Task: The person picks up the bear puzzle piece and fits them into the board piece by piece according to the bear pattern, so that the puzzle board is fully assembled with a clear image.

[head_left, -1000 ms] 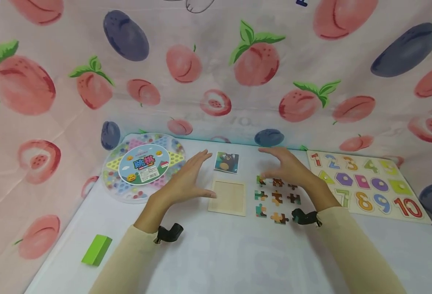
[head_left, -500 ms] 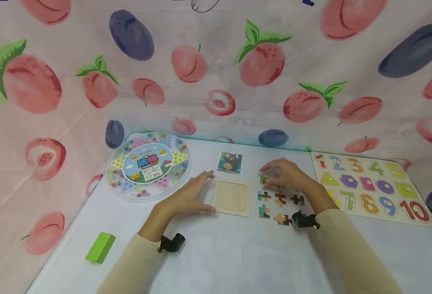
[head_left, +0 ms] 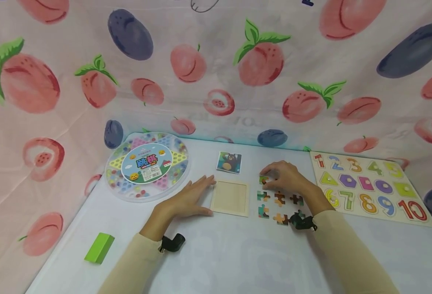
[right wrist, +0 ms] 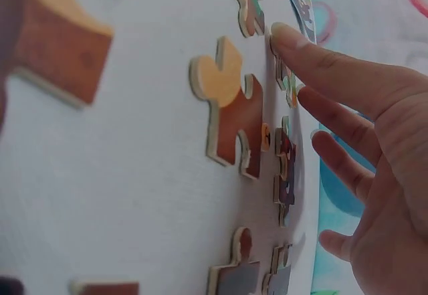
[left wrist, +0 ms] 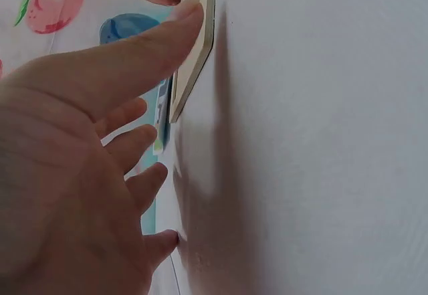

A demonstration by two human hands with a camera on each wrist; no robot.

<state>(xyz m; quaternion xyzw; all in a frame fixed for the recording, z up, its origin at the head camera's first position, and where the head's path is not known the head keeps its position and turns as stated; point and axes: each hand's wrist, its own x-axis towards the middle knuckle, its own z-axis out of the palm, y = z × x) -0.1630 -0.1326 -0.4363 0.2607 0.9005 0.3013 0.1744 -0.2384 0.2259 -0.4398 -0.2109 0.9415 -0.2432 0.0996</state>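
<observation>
While other pieces point(head_left: 279, 199) lie nearby, the right hand point(head_left: 286, 176) brackets one puzzle piece point(head_left: 262, 180)

The round game box point(head_left: 135, 190) beyond the left hand point(head_left: 188, 202) bears the Chinese characters 跳棋 on its oval label point(head_left: 147, 162); the smaller print there is too tiny to read. To the right of the right hand point(head_left: 283, 178), the board point(head_left: 375, 192) shows numerals 1 to 5 in its far row, 6 to 10 nearer.

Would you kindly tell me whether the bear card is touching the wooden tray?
Apart: the head view shows white table between the bear card and the wooden tray.
</observation>
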